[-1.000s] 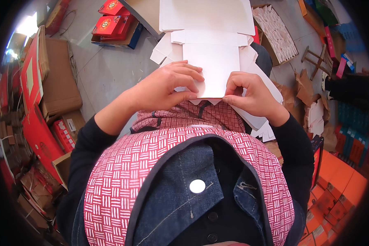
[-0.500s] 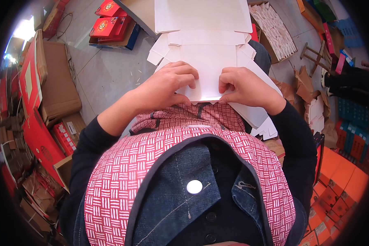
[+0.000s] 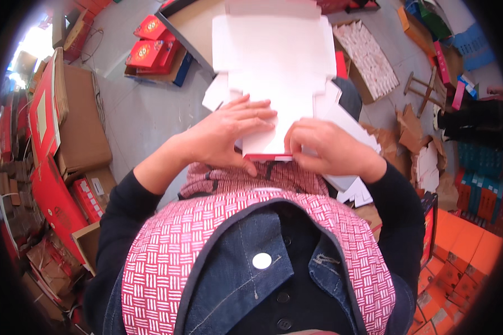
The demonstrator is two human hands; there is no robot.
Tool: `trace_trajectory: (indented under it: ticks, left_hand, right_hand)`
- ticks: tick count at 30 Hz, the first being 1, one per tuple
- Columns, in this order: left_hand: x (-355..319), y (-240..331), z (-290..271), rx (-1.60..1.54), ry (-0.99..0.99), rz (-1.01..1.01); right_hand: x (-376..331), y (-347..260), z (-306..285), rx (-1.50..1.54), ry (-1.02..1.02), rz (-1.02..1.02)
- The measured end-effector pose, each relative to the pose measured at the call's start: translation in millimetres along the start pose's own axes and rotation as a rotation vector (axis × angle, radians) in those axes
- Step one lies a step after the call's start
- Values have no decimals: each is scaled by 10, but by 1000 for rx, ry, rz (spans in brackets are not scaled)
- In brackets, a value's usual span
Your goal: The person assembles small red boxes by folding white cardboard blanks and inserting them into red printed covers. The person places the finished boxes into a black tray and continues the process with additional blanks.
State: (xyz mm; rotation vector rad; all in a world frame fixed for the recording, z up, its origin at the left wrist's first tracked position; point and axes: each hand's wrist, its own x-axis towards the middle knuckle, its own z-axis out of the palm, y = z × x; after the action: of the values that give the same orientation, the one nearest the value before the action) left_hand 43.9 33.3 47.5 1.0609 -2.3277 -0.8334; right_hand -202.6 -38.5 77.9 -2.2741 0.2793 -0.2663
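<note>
A white cardboard box blank (image 3: 271, 53) lies across my lap, its wide panel stretching away from me and its side flaps sticking out. A red strip (image 3: 262, 157) shows along its near edge. My left hand (image 3: 235, 129) rests flat on the left part of the blank, fingers spread and thumb reaching over the near edge. At the right end of that edge, my right hand (image 3: 330, 146) has its fingers curled and pinched on the cardboard; the fingertips are partly hidden. More white cardboard flaps (image 3: 349, 125) lie under the blank to the right.
Red boxes (image 3: 151, 53) sit in a blue-edged carton at the far left. Brown cardboard (image 3: 84, 123) stands on the left. A tray of white pieces (image 3: 366, 58) and a small wooden stool (image 3: 422, 89) are far right. Orange boxes (image 3: 464, 240) are stacked near right; a person's dark-clothed leg (image 3: 475, 117) shows.
The blank's far panel has tilted, and a red strip now shows at the near edge. My left hand has flattened and spread its fingers; my right hand has moved slightly left and nearer.
</note>
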Motion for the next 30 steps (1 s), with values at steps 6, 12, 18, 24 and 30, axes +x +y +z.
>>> trace_trajectory:
  ticks: [6,12,18,24,30]
  left_hand:
    - [219,37,-147,-320,235,261]
    - [398,350,-590,-886,883,194]
    - [328,655,-766,-1082,489,279]
    - [419,255,-143,-1052,159,-585]
    - [369,196,-8,-1224,188,-513]
  right_hand:
    - [81,-578,-456,26,303,-43]
    - [58,-735,-274,-140,169,-317]
    - [193,-88,-424,917,347,251]
    - [125,327,-453,1325,9,191]
    - [107,294,-545,1333,87,456]
